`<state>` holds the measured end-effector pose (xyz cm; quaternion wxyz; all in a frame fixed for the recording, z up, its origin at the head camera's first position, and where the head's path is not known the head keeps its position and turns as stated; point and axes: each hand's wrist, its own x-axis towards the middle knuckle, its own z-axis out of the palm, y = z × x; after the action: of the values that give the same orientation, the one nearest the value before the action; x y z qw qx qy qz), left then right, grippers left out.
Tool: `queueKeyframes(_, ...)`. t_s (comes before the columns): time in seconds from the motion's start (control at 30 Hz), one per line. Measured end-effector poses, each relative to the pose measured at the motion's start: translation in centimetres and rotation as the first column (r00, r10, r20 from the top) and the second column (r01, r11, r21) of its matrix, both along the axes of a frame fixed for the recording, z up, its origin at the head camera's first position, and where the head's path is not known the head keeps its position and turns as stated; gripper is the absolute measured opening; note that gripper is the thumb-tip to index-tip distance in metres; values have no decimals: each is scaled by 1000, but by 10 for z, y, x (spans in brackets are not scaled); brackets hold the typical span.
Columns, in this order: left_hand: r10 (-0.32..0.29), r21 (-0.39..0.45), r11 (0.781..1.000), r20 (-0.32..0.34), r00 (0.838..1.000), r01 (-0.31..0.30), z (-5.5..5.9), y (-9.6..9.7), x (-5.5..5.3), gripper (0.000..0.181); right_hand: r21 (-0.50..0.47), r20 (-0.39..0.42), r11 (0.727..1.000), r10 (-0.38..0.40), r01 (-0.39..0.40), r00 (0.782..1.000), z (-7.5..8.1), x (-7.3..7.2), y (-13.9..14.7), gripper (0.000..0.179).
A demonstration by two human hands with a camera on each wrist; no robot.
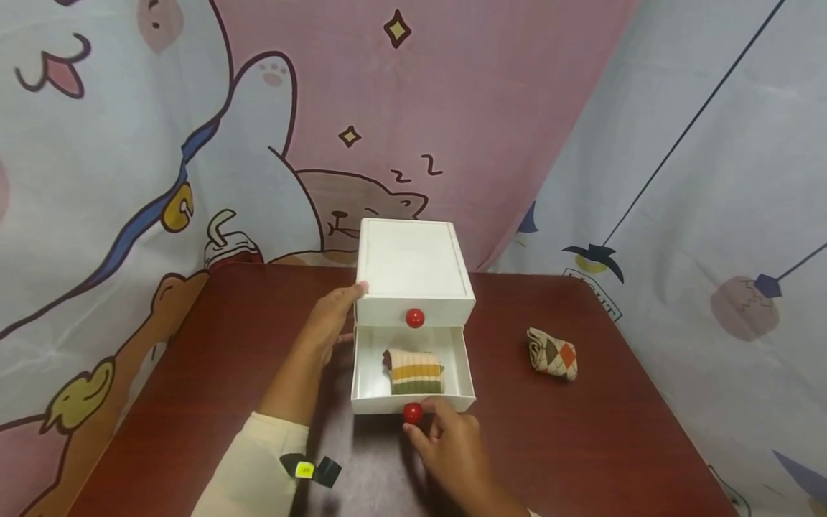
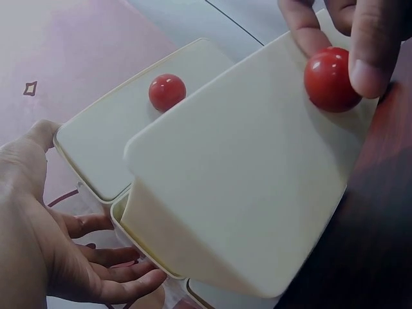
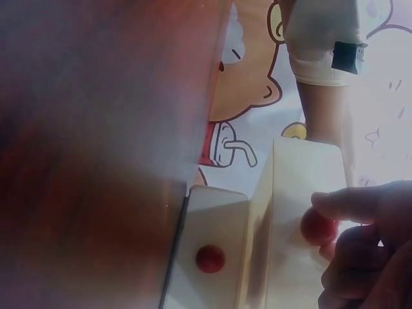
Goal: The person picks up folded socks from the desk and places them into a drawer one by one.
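A white drawer cabinet (image 1: 413, 258) with red round knobs stands on the table. Its middle drawer (image 1: 456, 359) is pulled out, and a folded striped sock (image 1: 416, 372) in cream, yellow and green lies inside. My right hand (image 1: 455, 441) pinches that drawer's red knob (image 2: 331, 80) between thumb and finger. Against the cabinet's left side rests my left hand (image 1: 332, 316), thumb near the top edge and fingers extended along the side. Above the pulled-out drawer, the top drawer front (image 1: 381, 311) sits closed; a lower drawer front (image 3: 212, 219) shows in the right wrist view.
To the right of the cabinet, a folded argyle sock (image 1: 553, 355) lies on the dark red table (image 1: 555, 445). A cartoon-printed cloth (image 1: 465, 108) hangs behind the table and along its sides.
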<state>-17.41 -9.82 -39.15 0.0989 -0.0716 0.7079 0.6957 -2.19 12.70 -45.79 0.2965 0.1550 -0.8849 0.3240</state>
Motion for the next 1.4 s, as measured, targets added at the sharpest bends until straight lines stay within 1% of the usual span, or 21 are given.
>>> queueKeyframes(0.2,-4,-12,1000,-5,1000,4,0,1,-1,72,34,-27,999,-9,10,1000,4,-4,-2,39)
queueKeyframes(0.4,4,-15,1000,0,1000,-4,-1,1,-1,71,33,-14,999,0,0,1000,7,-13,-1,37)
queueKeyframes(0.47,5,-17,1000,0,1000,-5,-1,1,-1,71,10,9,1000,14,-14,1000,7,-17,-2,36)
queueKeyframes(0.63,-1,-26,1000,-1,1000,1,-2,2,-1,72,-94,95,995,55,-46,994,7,-28,-3,34)
queueKeyframes(0.8,-3,-31,1000,0,1000,3,-2,1,-1,73,-183,186,982,72,-37,980,6,-39,-5,31)
queueKeyframes(0.97,-2,-30,1000,4,1000,2,-3,0,-1,72,-271,242,962,81,-13,967,4,-51,-8,29)
queueKeyframes(1.2,-2,-12,1000,-14,1000,1,-2,1,-1,70,-391,273,920,113,4,955,0,-65,-10,27)
queueKeyframes(1.4,-3,-4,1000,-6,1000,3,-2,1,-1,70,-467,299,884,135,22,945,0,-76,-12,26)
